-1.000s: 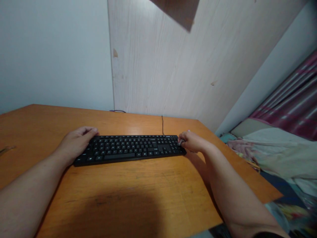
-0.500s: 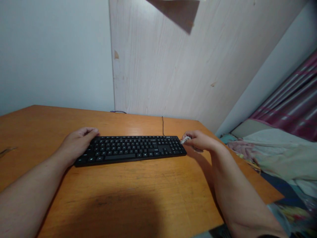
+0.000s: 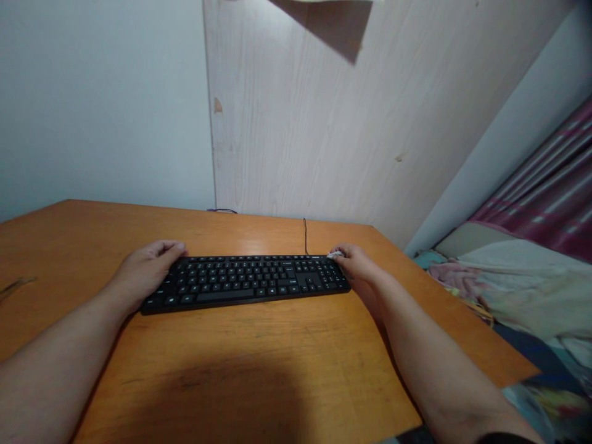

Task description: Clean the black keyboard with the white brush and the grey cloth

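A black keyboard (image 3: 250, 280) lies on the wooden desk, its cable (image 3: 305, 235) running back toward the wall. My left hand (image 3: 150, 271) grips its left end, with the thumb along the top corner and the other fingers partly hidden. At the far right corner, my right hand (image 3: 354, 262) is closed around a small crumpled white wipe (image 3: 335, 254), which touches the keyboard's top edge. I cannot tell whether the wipe is paper or cloth.
The orange-brown desk (image 3: 259, 370) meets a pale wall panel (image 3: 300, 123) at the back. A thin dark cord (image 3: 222, 211) lies along the rear edge, and a small thin object (image 3: 17, 285) sits far left. Beyond the right edge is a bed with rumpled bedding (image 3: 513, 277).
My right hand has moved left and slightly up, bringing the wipe from beside the keyboard's right end onto its top right corner. My left hand keeps its hold on the keyboard.
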The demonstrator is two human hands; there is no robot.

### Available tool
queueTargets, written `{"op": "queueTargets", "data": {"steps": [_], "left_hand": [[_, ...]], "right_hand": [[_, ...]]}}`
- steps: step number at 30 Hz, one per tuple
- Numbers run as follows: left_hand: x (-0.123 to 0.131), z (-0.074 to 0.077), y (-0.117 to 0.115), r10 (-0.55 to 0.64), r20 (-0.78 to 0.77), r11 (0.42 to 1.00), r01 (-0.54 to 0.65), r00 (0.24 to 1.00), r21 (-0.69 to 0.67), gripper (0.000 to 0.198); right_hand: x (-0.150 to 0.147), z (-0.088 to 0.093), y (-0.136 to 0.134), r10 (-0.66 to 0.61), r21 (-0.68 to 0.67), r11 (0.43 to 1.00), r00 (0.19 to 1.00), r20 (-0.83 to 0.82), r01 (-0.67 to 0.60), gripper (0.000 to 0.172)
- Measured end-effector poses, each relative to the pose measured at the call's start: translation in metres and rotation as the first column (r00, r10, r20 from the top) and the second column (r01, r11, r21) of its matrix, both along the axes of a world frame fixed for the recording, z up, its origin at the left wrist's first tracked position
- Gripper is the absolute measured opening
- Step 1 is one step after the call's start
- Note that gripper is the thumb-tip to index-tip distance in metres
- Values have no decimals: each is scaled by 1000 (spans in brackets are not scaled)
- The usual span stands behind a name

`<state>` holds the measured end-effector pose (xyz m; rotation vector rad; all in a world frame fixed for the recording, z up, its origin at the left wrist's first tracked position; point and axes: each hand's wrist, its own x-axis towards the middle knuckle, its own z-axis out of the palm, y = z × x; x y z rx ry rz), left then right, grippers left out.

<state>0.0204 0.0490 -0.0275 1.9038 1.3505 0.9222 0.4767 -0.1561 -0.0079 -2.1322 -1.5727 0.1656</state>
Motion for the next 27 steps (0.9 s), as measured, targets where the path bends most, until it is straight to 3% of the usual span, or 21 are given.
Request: {"op": "queueTargets", "data": {"steps": [18,27], "left_hand": [[3,0,-1,-16,36,1000,17,999,-7,52],[3,-5,3,-8,31,1000,7,999,12,50]], "right_hand": [[-8,25,-23,-18,-146,989,998,-64,8,8],[-27,20,-66,-87,-144,987,986,-141,66,10]]}}
